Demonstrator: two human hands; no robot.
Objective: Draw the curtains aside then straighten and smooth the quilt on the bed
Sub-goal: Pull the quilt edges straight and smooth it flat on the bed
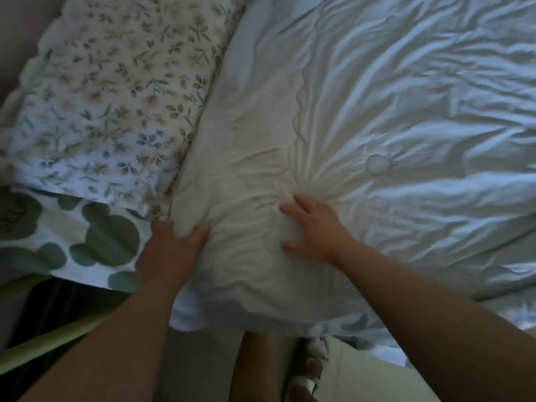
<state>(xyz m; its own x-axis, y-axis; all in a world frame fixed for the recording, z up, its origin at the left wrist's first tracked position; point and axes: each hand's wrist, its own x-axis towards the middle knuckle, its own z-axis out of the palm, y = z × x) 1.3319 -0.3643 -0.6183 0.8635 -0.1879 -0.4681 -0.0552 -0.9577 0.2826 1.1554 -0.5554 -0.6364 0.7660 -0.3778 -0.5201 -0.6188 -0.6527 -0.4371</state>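
White and puffy, the quilt (391,117) covers most of the bed, its cloth creased all over, with stitched seams and a round tufted button beyond the right hand (314,227). That hand lies flat on the quilt with the fingers spread, palm down, gripping nothing; fine wrinkles fan out from under its fingertips. The quilt's near edge hangs over the side of the bed, just below both wrists, and looks rumpled and bunched there.

The left hand (171,248) clasps the quilt's left edge: the thumb presses on top of the cloth and the other fingers are hidden behind the fold. Beyond and to the left of this hand lies a pillow (116,94) in a floral print of small leaves and orange blossoms, touching the quilt along its long side. Directly left of the hand, a sheet (58,236) with large green blotches on white shows under the pillow. Between the forearms, below the quilt's hanging edge, a bare leg and a sandalled foot (311,369) are in view.
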